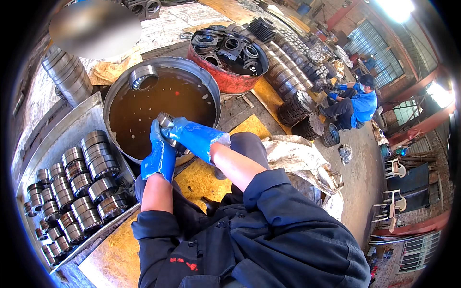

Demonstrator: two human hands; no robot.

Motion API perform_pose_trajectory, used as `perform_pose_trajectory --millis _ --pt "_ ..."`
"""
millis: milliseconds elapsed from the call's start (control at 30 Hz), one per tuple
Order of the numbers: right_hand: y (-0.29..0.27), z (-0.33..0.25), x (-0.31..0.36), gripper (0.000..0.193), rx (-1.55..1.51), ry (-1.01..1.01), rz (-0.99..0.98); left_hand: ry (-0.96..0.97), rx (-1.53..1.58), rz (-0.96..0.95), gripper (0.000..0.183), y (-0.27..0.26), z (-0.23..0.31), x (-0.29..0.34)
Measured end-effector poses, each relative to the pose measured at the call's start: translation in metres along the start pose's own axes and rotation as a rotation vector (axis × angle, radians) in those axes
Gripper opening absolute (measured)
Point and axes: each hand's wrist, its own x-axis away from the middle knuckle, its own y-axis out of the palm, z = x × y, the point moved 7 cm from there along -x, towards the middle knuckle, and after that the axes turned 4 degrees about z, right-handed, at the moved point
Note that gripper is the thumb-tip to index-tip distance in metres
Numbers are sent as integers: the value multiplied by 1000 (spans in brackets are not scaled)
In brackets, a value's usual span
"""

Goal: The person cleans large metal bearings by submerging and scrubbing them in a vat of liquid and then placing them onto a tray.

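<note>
Both my hands wear blue rubber gloves and meet over a round metal tub [214,91] of murky brown liquid. Between them is a shiny metal ring [164,118], gripped from the left by my left hand [158,150] and from the right by my right hand [191,134]. The fingers cover much of the ring, so its full shape is hidden. Another steel bearing ring [143,73] rests inside the tub's far left edge, partly above the liquid. Pale flecks and a small red spot float on the surface.
A grey metal tray [57,118] at my left holds rows of bearing rings [102,165]. Beyond the tub stands a red drum [228,85] filled with dark metal parts. A co-worker [362,106] in blue sits at the right, near stacked toothed discs [295,108]. Crumpled white sheeting [300,161] lies beside my leg.
</note>
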Motion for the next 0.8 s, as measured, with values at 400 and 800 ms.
perform_pose_trajectory --millis 400,800 --pt "4 22 -12 41 -11 137 -18 2 6 -1 45 4 -1 5" --pt "2 21 -15 41 -12 96 -4 16 -2 -7 45 0 0 -4"
